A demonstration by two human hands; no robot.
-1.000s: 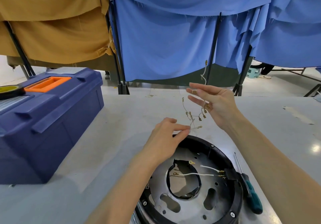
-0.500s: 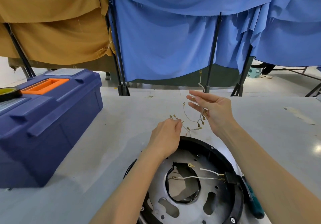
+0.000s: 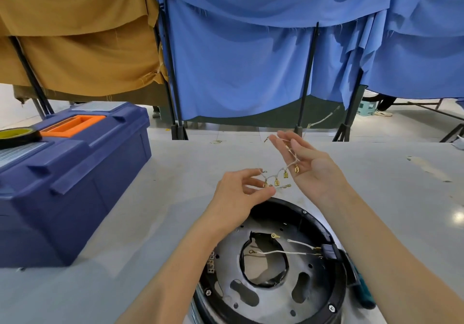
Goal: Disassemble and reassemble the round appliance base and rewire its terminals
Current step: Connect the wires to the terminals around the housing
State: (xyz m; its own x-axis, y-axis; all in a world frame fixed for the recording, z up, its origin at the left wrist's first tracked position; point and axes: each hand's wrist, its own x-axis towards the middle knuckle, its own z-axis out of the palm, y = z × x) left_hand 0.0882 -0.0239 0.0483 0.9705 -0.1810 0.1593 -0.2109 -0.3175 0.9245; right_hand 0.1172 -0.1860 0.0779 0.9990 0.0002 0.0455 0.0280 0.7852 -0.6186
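Both hands are raised above the grey surface (image 3: 150,210), with a thin wire harness (image 3: 276,176) strung between them. Small gold terminals hang from it in a sagging row. The left hand (image 3: 238,194) has its fingers curled and pinches the harness's near end between thumb and fingertips. The right hand (image 3: 310,170) is spread wide, palm up and fingers straight, and the far end of the harness lies draped across those fingers – it is not gripped. Directly below the hands the round appliance base (image 3: 305,214) sits on the surface. It is a black ring around a grey metal plate with a large central opening. Inside it, 2 white wires (image 3: 283,252) run from a black connector block (image 3: 329,251) at the right rim toward the opening, and a gold ring terminal (image 3: 275,235) lies near its edge. A teal-handled screwdriver (image 3: 362,291) lies just beside the base on the right, partly hidden by the right forearm. At left stands a dark blue toolbox (image 3: 75,178) with an orange handle, and a roll of tape (image 3: 18,135) rests on its lid. Blue cloth (image 3: 238,60) and brown cloth (image 3: 75,47) hang on stands behind.
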